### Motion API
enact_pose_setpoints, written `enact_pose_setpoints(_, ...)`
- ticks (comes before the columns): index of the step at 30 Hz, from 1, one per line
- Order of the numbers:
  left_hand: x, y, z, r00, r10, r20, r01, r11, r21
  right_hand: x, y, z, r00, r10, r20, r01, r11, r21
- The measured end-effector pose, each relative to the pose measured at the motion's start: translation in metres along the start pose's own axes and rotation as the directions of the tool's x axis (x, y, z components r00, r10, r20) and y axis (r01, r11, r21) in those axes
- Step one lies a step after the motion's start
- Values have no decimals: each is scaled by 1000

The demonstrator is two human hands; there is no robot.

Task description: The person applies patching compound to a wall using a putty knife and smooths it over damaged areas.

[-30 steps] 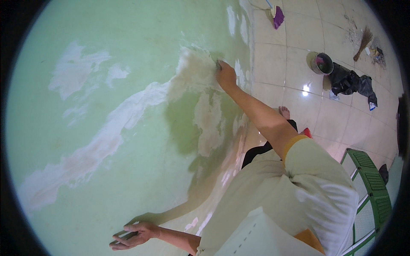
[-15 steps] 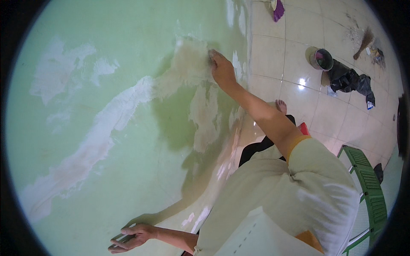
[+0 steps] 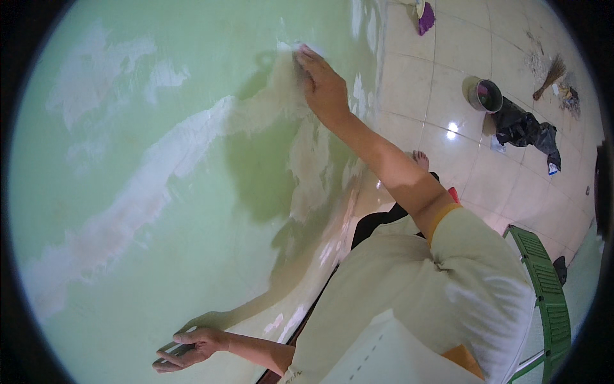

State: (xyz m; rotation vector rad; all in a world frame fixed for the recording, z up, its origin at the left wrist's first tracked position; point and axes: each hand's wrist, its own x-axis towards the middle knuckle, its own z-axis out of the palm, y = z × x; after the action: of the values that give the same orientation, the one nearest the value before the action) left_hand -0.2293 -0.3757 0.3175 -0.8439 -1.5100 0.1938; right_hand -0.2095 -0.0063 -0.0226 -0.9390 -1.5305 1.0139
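Observation:
A green wall with pale filler patches fills the left side. My right hand presses against it at the upper end of a long whitish filler streak. Its fingers are bent and close together, over something thin with a dark grey edge that I cannot make out. Lower down, my left hand is beside the wall, fingers apart and loosely stretched, with nothing in it. Whether it touches the surface is unclear. Pale dust coats its fingertips.
On the tiled floor stand a metal bucket and, beside it, a black plastic bag. A short broom lies near debris. A purple cloth is at the top, a green slatted metal piece at the right.
My right hand has slid up and slightly left along the wall, over the patch. My left hand has shifted a little up and left, still open.

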Motion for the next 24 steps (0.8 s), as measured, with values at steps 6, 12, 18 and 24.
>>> enact_pose_setpoints(6, -2, -9, 4, 997, -27, -68, 26, 999, -20, 8, 62, 19, 993, 114, -1, -113, 984, -137)
enact_pose_setpoints(12, 6, -3, 5, 999, -18, -28, 18, 1000, -21, 33, 19, 13, 996, -50, -78, 43, 995, -86)
enact_pose_setpoints(18, 6, -12, 3, 996, 9, -86, -17, 996, -90, 34, -98, -10, 937, -342, -65, 343, 939, 5)
enact_pose_setpoints(24, 8, -6, 3, 995, -31, -96, 23, 996, -86, 26, -49, -4, 993, 110, 41, -105, 988, -116)
